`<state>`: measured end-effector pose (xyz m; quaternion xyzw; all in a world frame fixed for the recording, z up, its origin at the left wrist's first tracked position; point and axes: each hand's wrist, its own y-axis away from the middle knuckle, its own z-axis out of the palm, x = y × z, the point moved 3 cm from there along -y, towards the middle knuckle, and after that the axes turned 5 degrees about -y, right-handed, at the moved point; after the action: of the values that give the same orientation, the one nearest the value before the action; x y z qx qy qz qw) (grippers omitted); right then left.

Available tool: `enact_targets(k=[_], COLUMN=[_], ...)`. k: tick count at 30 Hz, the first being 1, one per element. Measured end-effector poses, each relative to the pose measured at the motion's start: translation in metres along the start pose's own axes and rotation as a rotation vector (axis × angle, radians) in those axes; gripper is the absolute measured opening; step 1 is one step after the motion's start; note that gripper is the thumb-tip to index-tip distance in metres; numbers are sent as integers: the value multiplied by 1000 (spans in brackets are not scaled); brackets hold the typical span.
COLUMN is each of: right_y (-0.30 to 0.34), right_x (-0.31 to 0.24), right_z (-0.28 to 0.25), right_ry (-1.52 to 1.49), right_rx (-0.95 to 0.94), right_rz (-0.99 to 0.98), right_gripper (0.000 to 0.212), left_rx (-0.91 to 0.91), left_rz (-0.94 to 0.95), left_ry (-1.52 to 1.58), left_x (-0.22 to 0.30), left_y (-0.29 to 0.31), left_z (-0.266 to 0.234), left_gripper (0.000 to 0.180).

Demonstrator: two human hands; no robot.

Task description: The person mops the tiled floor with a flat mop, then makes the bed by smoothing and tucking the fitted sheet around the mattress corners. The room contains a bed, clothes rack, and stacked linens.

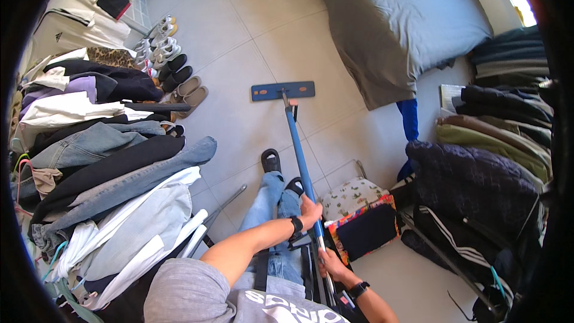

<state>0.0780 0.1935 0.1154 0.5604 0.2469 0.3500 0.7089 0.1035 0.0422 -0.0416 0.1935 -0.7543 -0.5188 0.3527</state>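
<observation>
A flat mop with a blue handle [301, 154] reaches from my body out across the tiled floor. Its blue rectangular head [269, 92] lies flat on the tiles beyond my feet. My left hand [310, 212] is wrapped around the blue part of the pole. Lower down, closer to my body, my right hand [335, 265] grips the silver end of the same pole. Both wrists carry black bands. The fingers of each hand are partly hidden by the pole.
Clothes on hangers [119, 161] crowd the left side, with a row of shoes [188, 93] beside them. A bed with a grey cover [394, 24] stands at the far right. Nearer, a patterned cushion [353, 196] and more hanging clothes [472, 185] line the right.
</observation>
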Motion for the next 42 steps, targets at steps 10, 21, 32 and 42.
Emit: enact_targets(k=[10,21,32,42], right_y=[-159,-178,6,-10], right_x=[-260,-241,-11,-18], right_z=[152,168,-44,-40], right_ry=[246,482,563,742], right_rx=[-29,-25,15,-86], right_rz=[-258,-320,-37,-97], right_gripper=[40,42,34,33], left_rx=[191,332,145,129], left_rz=[211,177,-142,-96], left_ry=[183,279,211,519], left_x=[194,148,-49,-82], left_y=[-219,-221,9,-9], left_z=[-195,-227,19,16], left_gripper=[33,29,43,39])
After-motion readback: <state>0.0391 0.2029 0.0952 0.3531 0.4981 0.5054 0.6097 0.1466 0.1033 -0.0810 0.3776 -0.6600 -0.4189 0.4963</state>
